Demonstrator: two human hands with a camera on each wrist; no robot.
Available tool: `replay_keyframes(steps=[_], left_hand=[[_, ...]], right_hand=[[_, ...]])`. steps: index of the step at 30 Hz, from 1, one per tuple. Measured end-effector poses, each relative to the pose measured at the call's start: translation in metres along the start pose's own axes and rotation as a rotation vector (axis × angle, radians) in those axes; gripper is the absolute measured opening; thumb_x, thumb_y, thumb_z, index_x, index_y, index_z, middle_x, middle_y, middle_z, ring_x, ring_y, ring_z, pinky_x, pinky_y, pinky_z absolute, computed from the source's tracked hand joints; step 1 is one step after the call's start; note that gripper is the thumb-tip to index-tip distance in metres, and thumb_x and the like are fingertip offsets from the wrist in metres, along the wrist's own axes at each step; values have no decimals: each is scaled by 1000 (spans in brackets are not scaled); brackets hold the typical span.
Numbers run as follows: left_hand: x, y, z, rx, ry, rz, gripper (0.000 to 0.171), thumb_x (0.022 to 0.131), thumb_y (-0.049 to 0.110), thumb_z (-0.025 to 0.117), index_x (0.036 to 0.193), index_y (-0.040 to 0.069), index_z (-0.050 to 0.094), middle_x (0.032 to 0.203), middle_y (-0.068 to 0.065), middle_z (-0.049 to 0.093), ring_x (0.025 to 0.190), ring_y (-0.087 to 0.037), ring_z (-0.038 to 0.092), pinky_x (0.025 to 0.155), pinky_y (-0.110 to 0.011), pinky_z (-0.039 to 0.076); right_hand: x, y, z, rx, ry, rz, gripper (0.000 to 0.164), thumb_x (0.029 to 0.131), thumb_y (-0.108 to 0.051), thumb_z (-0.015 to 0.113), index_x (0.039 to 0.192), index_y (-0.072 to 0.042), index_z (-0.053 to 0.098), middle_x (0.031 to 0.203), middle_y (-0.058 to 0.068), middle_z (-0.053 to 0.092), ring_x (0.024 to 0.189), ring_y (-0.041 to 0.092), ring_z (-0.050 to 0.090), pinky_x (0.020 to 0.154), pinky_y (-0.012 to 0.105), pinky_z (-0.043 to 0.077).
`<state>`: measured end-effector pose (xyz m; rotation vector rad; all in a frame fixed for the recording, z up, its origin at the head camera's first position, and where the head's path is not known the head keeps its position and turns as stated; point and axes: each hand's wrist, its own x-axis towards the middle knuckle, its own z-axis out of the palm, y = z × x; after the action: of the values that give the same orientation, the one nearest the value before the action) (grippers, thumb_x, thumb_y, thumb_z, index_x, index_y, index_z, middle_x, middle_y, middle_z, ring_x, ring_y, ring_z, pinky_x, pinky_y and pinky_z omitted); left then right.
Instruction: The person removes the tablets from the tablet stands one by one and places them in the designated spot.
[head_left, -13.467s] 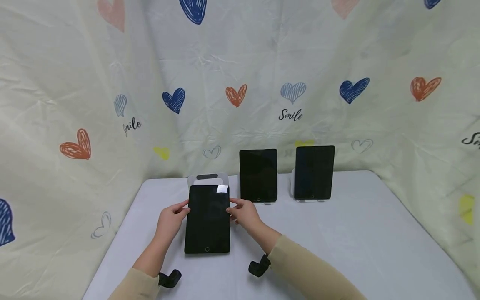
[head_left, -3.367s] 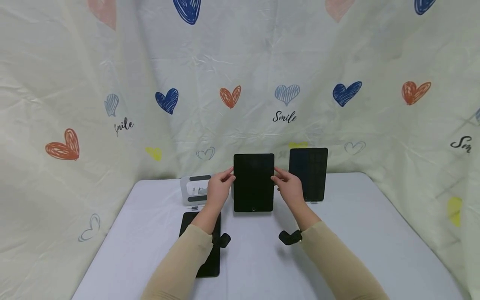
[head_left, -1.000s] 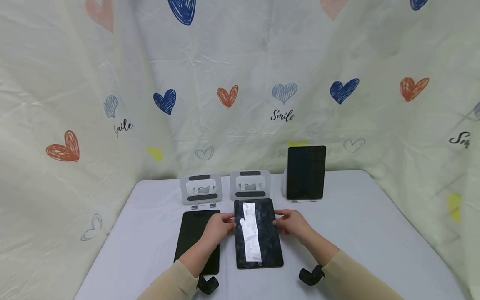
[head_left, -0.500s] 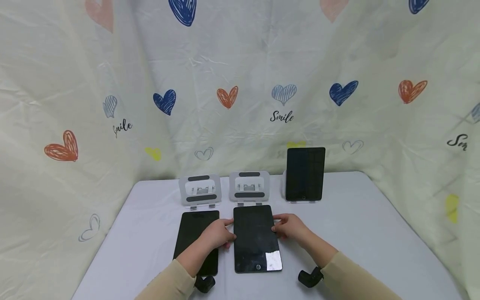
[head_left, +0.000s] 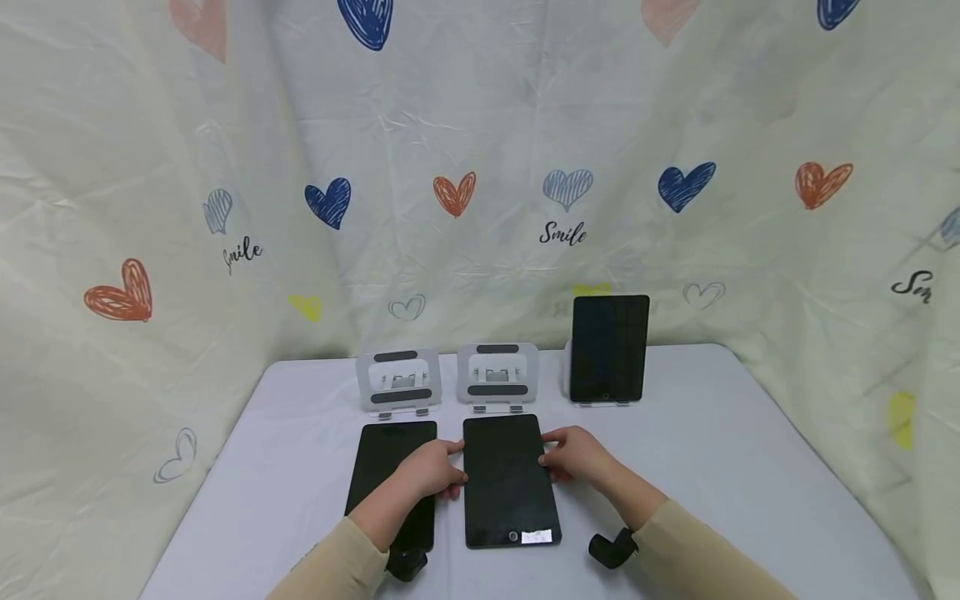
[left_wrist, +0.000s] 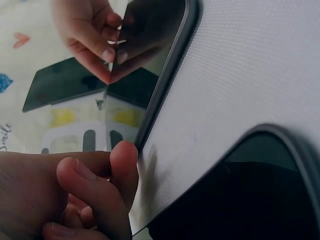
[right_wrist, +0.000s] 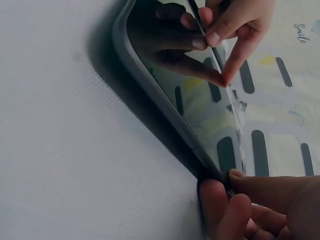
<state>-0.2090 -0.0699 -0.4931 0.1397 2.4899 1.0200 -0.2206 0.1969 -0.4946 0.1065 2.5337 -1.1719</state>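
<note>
A black tablet (head_left: 510, 483) lies screen up, flat or nearly so, over the white table, a light reflection by its round button. My left hand (head_left: 431, 471) holds its left edge and my right hand (head_left: 576, 457) its right edge, fingertips at the rim. In the right wrist view a dark shadow runs under the rim of the tablet (right_wrist: 165, 107), beside my right hand's fingers (right_wrist: 212, 197). In the left wrist view my left hand's fingers (left_wrist: 122, 162) meet the tablet's edge. A second tablet (head_left: 390, 454) lies to the left, partly hidden beneath my left forearm.
Two grey-white stands (head_left: 397, 379) with dark pads stand bare at the back; the other stand (head_left: 497, 372) is right behind the held tablet. A third tablet (head_left: 609, 348) leans upright on a stand at the back right. A heart-printed curtain (head_left: 480, 108) hangs behind the table (head_left: 712, 467).
Earlier the middle tablet stood on its stand; both hands have brought it forward and lowered it towards the table. The left tablet came off its stand before that. Lately the tablet shifted slightly nearer.
</note>
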Motion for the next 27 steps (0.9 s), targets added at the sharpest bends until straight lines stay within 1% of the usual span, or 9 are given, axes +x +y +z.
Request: replay_keyframes(steps=[5,12,17,22,27], left_hand=[[0,-1,0,-5,2,-15,63,87,14,75,145,8,51,57,-4,65,44,-13,51,59,-33,45],[-1,-3,0,33,38,-29,63,86,17,76,145,11,53,58,-3,65,44,-15,52,61,-34,45],[0,-3,0,41,39,-34,63,86,18,77,144,12,53,58,-3,66,44,-15,52,62,-35,44],[1,-4,2,32,42,-42,63,86,18,77,144,14,54,59,-3,66,44,-14,51,59,-35,44],[0,-7,1,-8,62,-41,56,87,20,75,140,14,58,61,-3,66,45,-16,52,59,-35,45]], right_hand=[[-1,-4,0,-20,-8,6,46,86,-7,75,129,2,63,70,6,64,53,16,61,52,29,51],[1,-9,1,-86,11,-9,46,85,-9,76,128,0,64,70,6,63,51,17,61,51,30,50],[2,-9,0,-110,20,-6,44,85,-10,77,126,-2,65,70,6,62,50,17,59,50,29,49],[0,-7,-2,-113,24,3,43,85,-12,77,125,-3,66,71,6,61,51,18,58,51,29,49],[-1,-5,-3,-119,23,3,44,86,-13,76,127,-4,64,75,6,62,53,18,59,53,29,49]])
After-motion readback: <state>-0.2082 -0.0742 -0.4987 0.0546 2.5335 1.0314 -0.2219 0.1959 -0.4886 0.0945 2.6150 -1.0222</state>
